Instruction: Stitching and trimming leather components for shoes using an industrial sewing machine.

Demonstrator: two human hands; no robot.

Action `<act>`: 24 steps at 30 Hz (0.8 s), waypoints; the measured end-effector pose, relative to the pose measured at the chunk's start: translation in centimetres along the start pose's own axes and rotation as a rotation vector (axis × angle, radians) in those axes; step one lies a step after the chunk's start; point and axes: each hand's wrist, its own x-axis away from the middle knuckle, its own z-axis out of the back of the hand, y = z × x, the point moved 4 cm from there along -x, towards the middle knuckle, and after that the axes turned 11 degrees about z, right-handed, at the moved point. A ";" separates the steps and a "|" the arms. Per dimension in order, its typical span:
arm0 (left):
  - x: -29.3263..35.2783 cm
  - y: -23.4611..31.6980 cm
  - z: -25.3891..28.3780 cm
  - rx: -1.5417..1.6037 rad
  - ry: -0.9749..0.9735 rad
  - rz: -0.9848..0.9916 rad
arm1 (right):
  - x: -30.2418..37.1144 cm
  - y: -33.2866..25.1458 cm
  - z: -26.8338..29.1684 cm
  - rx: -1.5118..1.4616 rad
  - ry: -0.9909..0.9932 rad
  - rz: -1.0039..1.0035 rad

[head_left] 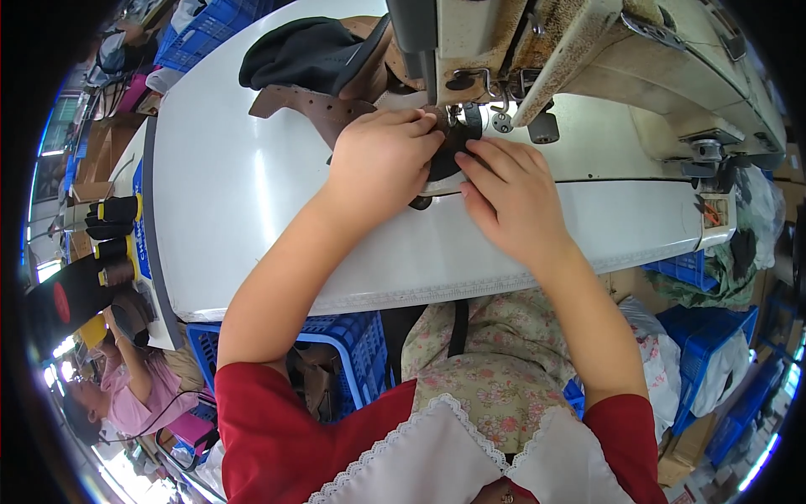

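A shoe upper of brown leather with punched holes and a black lining lies on the sewing machine's table, its near end beneath the needle area. My left hand is closed over the leather, fingers together and pressing it close to the presser foot. Just to the right, my right hand has its fingers stretched and apart, the fingertips at the edge of the black part. The left palm covers some of the upper, and the stitching point is partly hidden.
The sewing machine's head and arm overhang the white table. A blue crate with brown pieces stands below the front edge. Thread spools sit at left, near a person in pink. Blue bins stand right.
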 end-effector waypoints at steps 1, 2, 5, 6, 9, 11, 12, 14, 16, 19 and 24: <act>0.1 -0.1 0.1 0.020 -0.003 -0.004 | 0.1 -0.1 0.0 -0.006 0.012 0.028; 0.2 -0.1 0.1 0.040 -0.007 -0.008 | 0.1 -0.1 0.0 -0.008 0.012 0.027; 0.0 0.1 0.2 0.037 -0.023 -0.012 | 0.2 -0.2 0.0 0.009 0.029 0.012; 0.0 0.1 0.2 0.037 -0.024 -0.013 | 0.2 -0.1 0.0 0.014 0.027 0.014; 0.0 0.2 0.1 0.020 -0.014 -0.024 | 0.3 0.0 -0.2 0.019 0.030 0.016; 0.0 0.4 0.1 -0.022 -0.009 -0.015 | 0.3 0.0 -0.2 0.019 0.034 0.019; -0.1 0.5 0.0 -0.023 -0.009 -0.016 | 0.2 0.0 -0.1 0.023 0.032 0.014; -0.2 0.7 -0.1 -0.066 0.001 -0.001 | 0.2 -0.1 -0.1 0.025 0.031 0.009; -0.3 0.9 -0.4 -0.079 -0.016 0.024 | 0.1 0.0 0.0 0.037 0.034 -0.010; -0.2 1.1 -0.8 -0.108 -0.019 0.056 | 0.1 0.1 -0.1 0.039 0.029 -0.027; 0.1 1.1 -0.7 -0.107 0.048 0.102 | 0.3 0.1 -0.1 0.027 0.035 -0.013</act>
